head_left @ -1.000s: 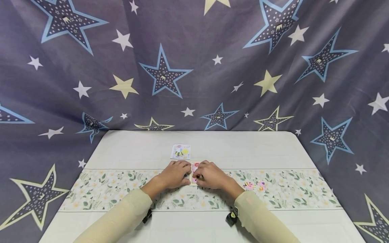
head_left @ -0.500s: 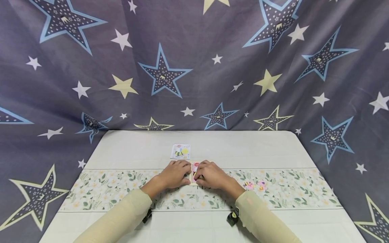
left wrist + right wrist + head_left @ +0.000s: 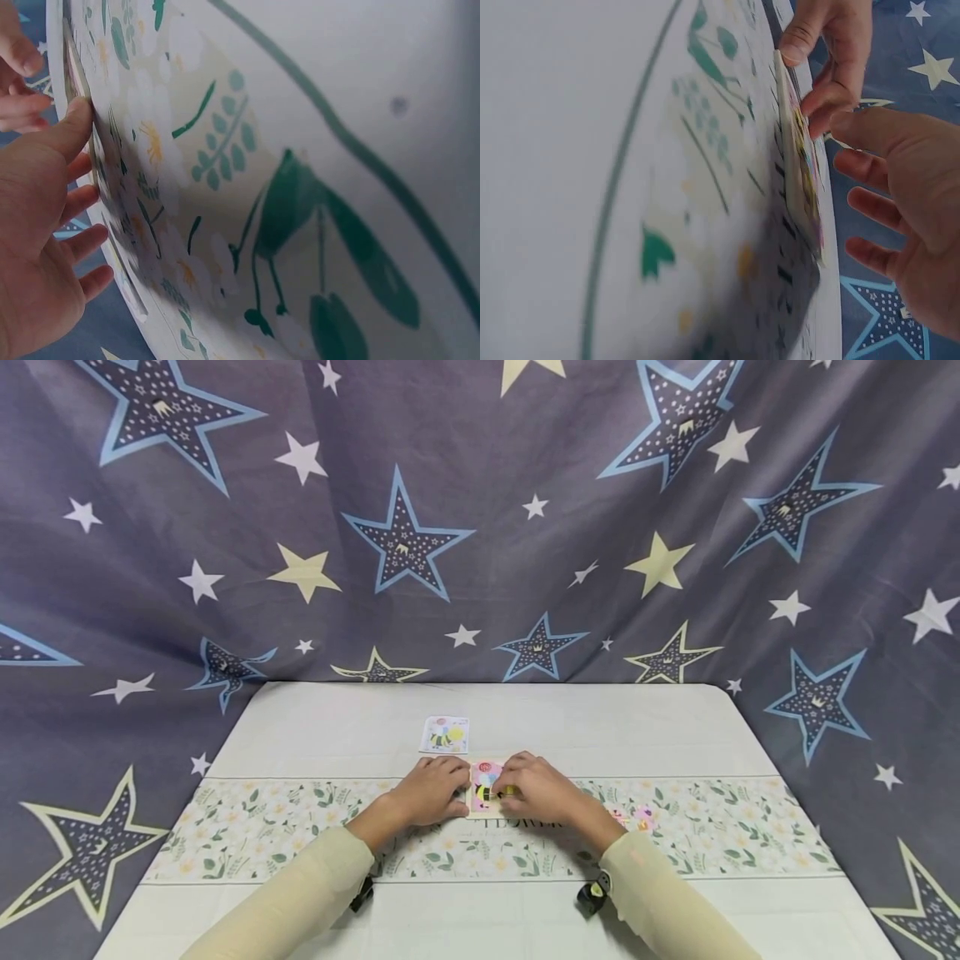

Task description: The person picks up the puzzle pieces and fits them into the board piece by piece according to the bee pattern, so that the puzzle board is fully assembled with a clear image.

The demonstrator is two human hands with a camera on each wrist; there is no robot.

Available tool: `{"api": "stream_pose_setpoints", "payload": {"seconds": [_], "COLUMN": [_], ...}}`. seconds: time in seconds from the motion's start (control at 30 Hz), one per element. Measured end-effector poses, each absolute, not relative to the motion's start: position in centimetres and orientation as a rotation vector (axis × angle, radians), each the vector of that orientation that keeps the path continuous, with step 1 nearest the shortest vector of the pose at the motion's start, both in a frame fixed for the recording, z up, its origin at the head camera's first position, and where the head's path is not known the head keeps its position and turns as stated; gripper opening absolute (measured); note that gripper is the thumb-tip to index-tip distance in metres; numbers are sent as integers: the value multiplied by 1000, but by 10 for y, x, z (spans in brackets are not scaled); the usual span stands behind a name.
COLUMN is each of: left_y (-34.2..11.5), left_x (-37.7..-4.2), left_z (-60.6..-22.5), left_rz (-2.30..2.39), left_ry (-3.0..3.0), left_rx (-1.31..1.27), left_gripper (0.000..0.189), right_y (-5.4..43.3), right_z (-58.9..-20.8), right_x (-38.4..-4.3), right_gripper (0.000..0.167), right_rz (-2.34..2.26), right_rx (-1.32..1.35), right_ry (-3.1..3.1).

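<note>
A small board puzzle [image 3: 483, 785] with a pink bee picture lies on the floral band of the table, between the hands. My left hand [image 3: 431, 792] holds its left side. In the left wrist view the thumb of my left hand [image 3: 37, 217] lies against the near edge of the board. My right hand [image 3: 536, 792] is over the board's right part, hiding much of it. The right wrist view shows the fingers of my right hand [image 3: 919, 180] loosely bent and spread above the board's face, with nothing seen between them.
Behind the board lies a square bee picture card [image 3: 444, 735]. Loose pink puzzle pieces [image 3: 643, 817] lie to the right, partly behind my right forearm. The white table [image 3: 600, 718] meets a star-patterned curtain [image 3: 480, 568] at the back.
My right hand has shifted slightly right and its fingers have lifted back, uncovering more of the bee picture. The left hand stays at the board's left side.
</note>
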State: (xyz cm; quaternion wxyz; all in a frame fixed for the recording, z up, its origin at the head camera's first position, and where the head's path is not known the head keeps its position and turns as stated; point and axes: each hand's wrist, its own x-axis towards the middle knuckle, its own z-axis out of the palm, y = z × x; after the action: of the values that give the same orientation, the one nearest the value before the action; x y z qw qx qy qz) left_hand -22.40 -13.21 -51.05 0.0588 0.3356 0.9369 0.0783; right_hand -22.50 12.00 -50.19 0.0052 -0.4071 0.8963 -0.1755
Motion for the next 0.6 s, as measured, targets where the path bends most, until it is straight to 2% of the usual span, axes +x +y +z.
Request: {"api": "stream_pose_setpoints", "payload": {"seconds": [0.6], "left_y": [-132], "left_x": [-224], "left_z": [-509], "left_rz": [257], "left_ry": [2828], "left_rx": [1003], "left_gripper": [40], "right_y": [173], "right_z": [-502], "right_x": [-216], "right_gripper": [17], "right_rz": [-597], "right_rx": [-1216], "right_ry": [2884]}}
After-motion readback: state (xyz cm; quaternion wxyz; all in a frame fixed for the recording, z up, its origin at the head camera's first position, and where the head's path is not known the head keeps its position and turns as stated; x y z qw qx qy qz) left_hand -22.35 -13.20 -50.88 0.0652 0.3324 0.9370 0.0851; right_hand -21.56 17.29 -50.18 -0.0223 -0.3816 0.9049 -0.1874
